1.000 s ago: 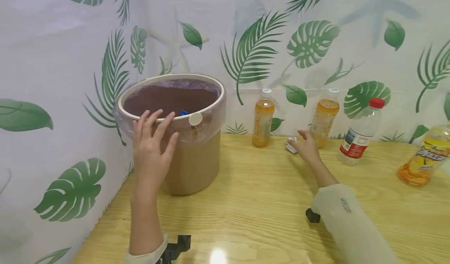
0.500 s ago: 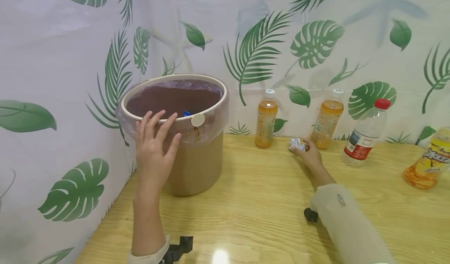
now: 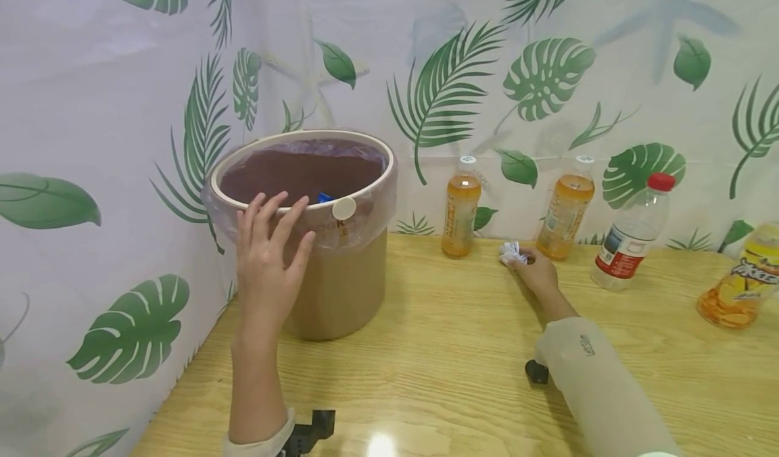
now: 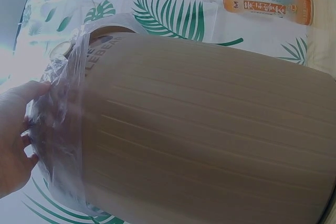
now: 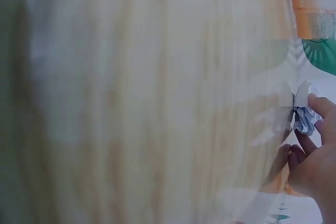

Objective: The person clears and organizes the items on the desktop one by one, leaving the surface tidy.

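At the left stands a brown trash can [image 3: 347,284] with a cream rim and a clear plastic liner folded over its edge. My left hand [image 3: 268,261] touches the can's near rim, its fingers spread upward. In the left wrist view that hand lies against the bunched liner [image 4: 63,114]. My right hand [image 3: 541,274] pinches a crumpled piece of white paper [image 3: 510,253] at the back of the table. The right wrist view shows the paper [image 5: 304,119] between thumb and fingers, close over the wood. A small blue item [image 3: 324,197] shows inside the can.
An orange drink bottle [image 3: 460,213] stands left of the paper, another orange bottle [image 3: 564,215] just behind my right hand. Farther right are a red-capped bottle [image 3: 627,241] and a yellow-labelled bottle [image 3: 739,278]. A leaf-patterned sheet [image 3: 450,58] backs the wooden table [image 3: 426,349].
My right hand has come down from beside the paper and now pinches it. The paper's position is nearly the same. My left hand stays at the can's rim.
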Tool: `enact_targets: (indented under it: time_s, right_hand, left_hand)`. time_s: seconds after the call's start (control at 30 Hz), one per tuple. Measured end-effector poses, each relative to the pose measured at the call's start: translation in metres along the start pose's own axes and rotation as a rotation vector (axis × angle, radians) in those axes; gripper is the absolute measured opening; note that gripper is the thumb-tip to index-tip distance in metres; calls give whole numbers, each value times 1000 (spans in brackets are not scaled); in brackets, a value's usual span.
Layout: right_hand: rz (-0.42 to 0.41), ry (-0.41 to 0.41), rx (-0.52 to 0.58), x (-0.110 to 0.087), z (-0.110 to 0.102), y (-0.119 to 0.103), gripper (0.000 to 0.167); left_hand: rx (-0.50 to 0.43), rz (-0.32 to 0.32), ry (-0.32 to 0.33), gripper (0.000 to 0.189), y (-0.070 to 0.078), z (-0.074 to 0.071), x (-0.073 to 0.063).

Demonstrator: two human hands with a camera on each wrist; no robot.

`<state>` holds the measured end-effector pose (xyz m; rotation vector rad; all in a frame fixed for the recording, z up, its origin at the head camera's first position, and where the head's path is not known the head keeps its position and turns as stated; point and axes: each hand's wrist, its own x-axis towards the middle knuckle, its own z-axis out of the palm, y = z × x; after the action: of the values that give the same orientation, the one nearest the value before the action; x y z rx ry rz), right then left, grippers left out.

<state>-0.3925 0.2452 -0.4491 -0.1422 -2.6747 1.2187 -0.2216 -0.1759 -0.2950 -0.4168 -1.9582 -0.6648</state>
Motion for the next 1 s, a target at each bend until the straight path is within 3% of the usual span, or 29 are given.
enact_targets:
  time_s: [0.47,1.0]
  right_hand:
    - [51,3,-3,0,-3,0,43]
    - [-15,-77,51,-10,-11,-18,48]
  left_hand:
    - [0,7,10,39,0,1,1]
    - [-12,11,17,39,3,1,1]
